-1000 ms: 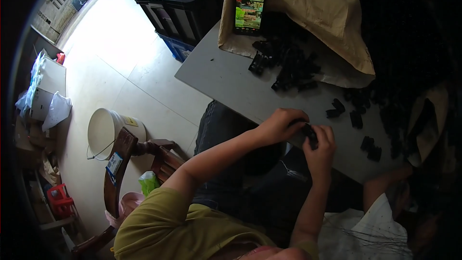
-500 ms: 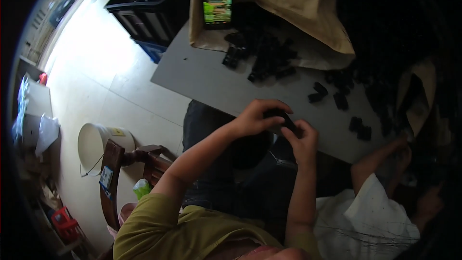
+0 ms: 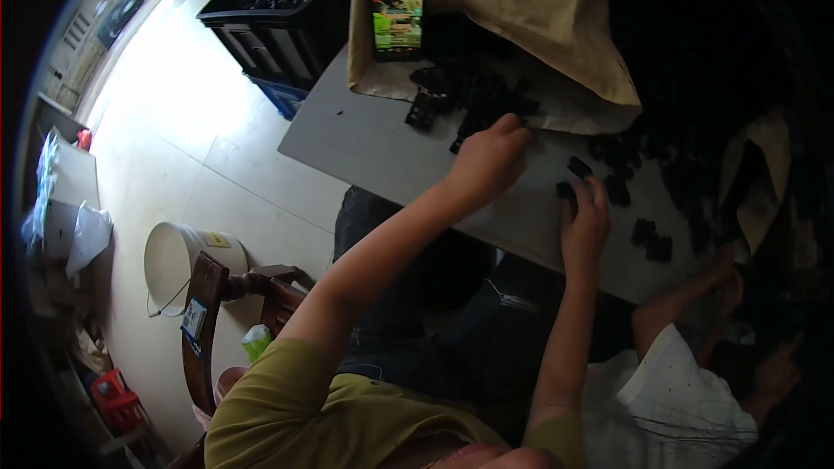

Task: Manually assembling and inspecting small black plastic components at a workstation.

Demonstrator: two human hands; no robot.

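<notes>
Pile of small black pieces (image 3: 473, 91): heaped just beyond the left fingers, partly on the brown paper (image 3: 547, 22); by judgement, the share left to handle, and a good many.
Loose black pieces (image 3: 617, 191): a few, strewn just beyond and to the right of the right fingers; perhaps already handled, but too dark to tell finished from unfinished.
Progress: probably partway at most; no sure count possible, with more dark pieces merging into shadow farther right of the right fingers.
Left hand (image 3: 492, 159): back of the hand upward over the grey table (image 3: 326, 139), fingers curled in at the near edge of the pile; tips hidden, so cannot tell whether pinching a piece.
Left arm: bent at the elbow, forearm slanting outward and across to the right.
Right hand (image 3: 584, 230): lower and to the right of the left fingers, pointing away from the body; thumb and fingers apart, no firm pinch visible.
Black piece by the thumb (image 3: 565, 190): right at the tip, seemingly touching.
Right forearm: nearly straight out from the body.
Phone (image 3: 398, 13): well beyond the left fingers, screen lit.
</notes>
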